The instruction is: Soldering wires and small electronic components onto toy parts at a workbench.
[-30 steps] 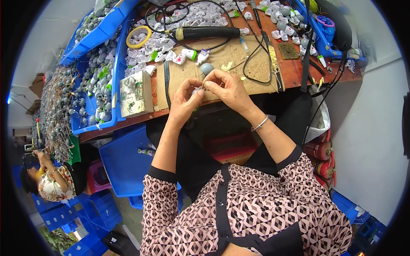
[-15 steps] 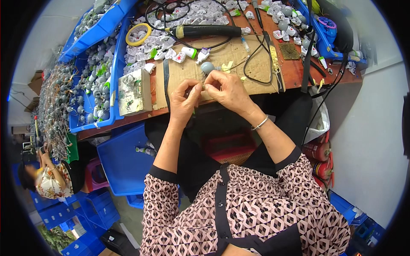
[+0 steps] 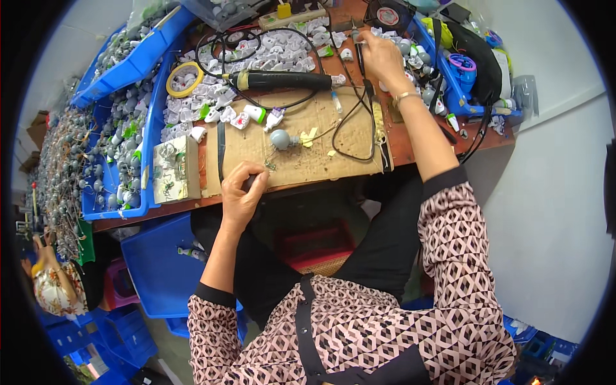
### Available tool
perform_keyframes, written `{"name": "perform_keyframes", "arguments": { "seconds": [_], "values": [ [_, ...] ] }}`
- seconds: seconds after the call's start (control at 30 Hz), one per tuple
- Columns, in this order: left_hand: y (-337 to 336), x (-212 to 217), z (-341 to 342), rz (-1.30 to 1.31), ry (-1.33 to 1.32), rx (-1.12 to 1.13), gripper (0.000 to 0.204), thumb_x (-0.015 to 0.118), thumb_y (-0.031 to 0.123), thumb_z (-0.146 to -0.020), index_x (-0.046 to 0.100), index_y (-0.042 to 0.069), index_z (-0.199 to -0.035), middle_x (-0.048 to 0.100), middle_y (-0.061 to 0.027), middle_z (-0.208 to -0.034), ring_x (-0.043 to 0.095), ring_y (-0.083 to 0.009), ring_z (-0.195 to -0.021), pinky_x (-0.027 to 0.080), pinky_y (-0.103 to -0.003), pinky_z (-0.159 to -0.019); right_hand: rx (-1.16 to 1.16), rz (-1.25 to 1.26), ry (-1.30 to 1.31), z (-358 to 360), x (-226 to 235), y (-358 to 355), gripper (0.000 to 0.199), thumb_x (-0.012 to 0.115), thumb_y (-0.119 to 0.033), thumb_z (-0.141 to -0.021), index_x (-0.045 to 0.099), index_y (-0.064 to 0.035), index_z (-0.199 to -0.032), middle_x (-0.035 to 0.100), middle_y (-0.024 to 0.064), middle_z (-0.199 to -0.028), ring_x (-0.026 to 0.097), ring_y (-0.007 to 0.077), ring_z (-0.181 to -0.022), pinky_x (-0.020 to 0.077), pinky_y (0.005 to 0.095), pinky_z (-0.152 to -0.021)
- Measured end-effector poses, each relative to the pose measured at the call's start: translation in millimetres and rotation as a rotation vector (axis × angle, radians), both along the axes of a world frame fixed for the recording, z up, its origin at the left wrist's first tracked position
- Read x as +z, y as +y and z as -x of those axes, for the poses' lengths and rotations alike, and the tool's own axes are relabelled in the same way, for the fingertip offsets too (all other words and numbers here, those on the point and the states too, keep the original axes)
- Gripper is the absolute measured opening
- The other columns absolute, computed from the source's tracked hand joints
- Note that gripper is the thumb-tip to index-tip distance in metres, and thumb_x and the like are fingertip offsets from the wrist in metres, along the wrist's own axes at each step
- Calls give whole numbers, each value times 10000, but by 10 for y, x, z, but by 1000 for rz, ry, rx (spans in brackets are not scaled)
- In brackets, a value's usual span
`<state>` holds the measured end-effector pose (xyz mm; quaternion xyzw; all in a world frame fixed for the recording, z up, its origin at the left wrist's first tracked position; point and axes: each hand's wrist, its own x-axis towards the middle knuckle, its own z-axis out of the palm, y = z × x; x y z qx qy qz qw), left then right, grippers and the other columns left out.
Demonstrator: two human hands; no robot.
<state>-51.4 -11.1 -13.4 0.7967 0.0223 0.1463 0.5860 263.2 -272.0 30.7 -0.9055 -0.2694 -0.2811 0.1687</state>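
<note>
My left hand (image 3: 242, 191) rests at the near edge of a brown cardboard mat (image 3: 333, 160), its fingers curled around a small dark part with thin wires. My right hand (image 3: 380, 56) is stretched out to the far right of the bench and grips a thin black pen-like tool (image 3: 359, 54) with a cable, next to a heap of small white plastic parts (image 3: 269, 51). A small grey ball-shaped part (image 3: 280, 138) lies on the mat between my hands.
A thick black cylindrical tool (image 3: 282, 80), a yellow tape roll (image 3: 185, 78) and a power strip (image 3: 296, 14) lie at the back. Blue trays (image 3: 122, 64) of grey and white parts line the left. A small box (image 3: 174, 170) sits left of the mat. Another person (image 3: 48, 289) sits lower left.
Both hands worked together over the mat before. My right hand has now reached out to the far right and taken the thin black tool; my left hand stays near the front edge.
</note>
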Motion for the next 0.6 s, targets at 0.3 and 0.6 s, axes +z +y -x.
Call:
{"name": "perform_keyframes", "arguments": {
  "seconds": [0.3, 0.6],
  "values": [
    [-98, 83, 69, -254, -56, 108, 29, 675, 22, -856, 649, 12, -848, 656, -83, -834, 619, -209, -723, 464, -302, -651, 26, 380, 342, -877, -282, 112, 340, 551, -85, -819, 702, -177, -1110, 705, 187, -1056, 670, 390, -984, 524, 513, -824],
    [-306, -22, 58, -354, -248, 185, 92, 699, -29, -805, 666, 28, -869, 687, -105, -903, 661, -282, -816, 520, -346, -752, 495, 52, -235, -258, 299, -315, 222, 647, -53, -851, 619, -69, -1071, 566, 173, -946, 542, 372, -909, 441, 427, -826]
  ]
}}
